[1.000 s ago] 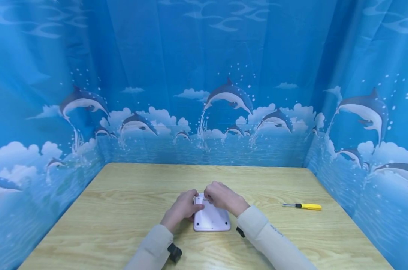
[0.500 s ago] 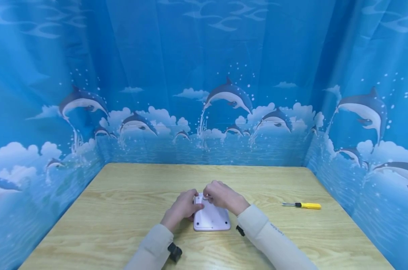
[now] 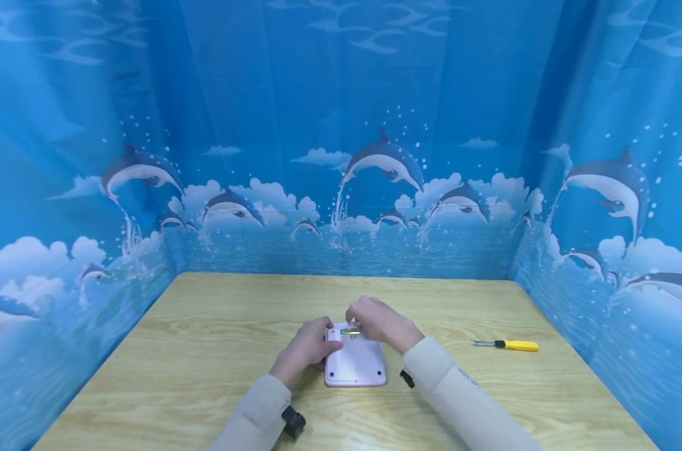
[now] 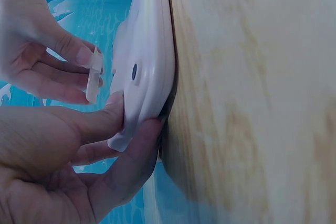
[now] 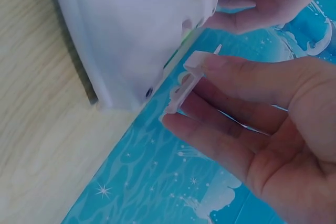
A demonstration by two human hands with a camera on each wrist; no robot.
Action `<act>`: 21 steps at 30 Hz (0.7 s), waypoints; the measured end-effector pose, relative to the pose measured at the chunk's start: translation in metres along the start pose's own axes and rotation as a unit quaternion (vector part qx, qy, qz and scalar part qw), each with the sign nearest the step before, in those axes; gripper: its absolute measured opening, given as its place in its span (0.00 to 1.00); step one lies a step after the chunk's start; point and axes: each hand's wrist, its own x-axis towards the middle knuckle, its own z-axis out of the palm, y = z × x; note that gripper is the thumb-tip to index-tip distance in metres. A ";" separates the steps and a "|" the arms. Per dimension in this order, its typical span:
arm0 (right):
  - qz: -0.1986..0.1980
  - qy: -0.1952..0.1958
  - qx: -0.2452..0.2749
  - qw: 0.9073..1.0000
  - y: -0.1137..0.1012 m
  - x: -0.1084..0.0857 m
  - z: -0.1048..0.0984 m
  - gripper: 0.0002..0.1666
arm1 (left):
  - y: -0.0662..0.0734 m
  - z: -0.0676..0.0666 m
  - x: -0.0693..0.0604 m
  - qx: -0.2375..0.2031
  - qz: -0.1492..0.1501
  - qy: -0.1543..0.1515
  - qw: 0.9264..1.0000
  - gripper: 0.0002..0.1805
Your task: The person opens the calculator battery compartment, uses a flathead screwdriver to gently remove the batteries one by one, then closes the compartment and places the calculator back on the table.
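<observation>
A pale pink calculator (image 3: 354, 366) lies back side up on the table, its far part lifted slightly in the left wrist view. My left hand (image 3: 302, 349) grips its left edge, thumb on top and fingers underneath. Near the far edge a battery (image 3: 350, 332) with green and gold tones shows in the open compartment. My right hand (image 3: 381, 322) pinches a small whitish battery cover (image 5: 185, 90) between thumb and fingers, just beyond and apart from the calculator. The calculator's keys face down and are hidden.
A screwdriver (image 3: 515, 345) with a yellow handle lies on the right of the wooden table (image 3: 205, 363), tip pointing left. A blue dolphin-print curtain (image 3: 295, 125) encloses the back and sides.
My right hand has lifted the battery cover off the calculator and moved slightly right and away, uncovering the battery. My left hand has kept its grip.
</observation>
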 end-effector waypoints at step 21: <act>0.015 -0.006 0.004 1.000 0.021 -0.006 -0.010 0.17 | 0.002 0.001 0.000 0.005 -0.009 0.007 1.000 0.25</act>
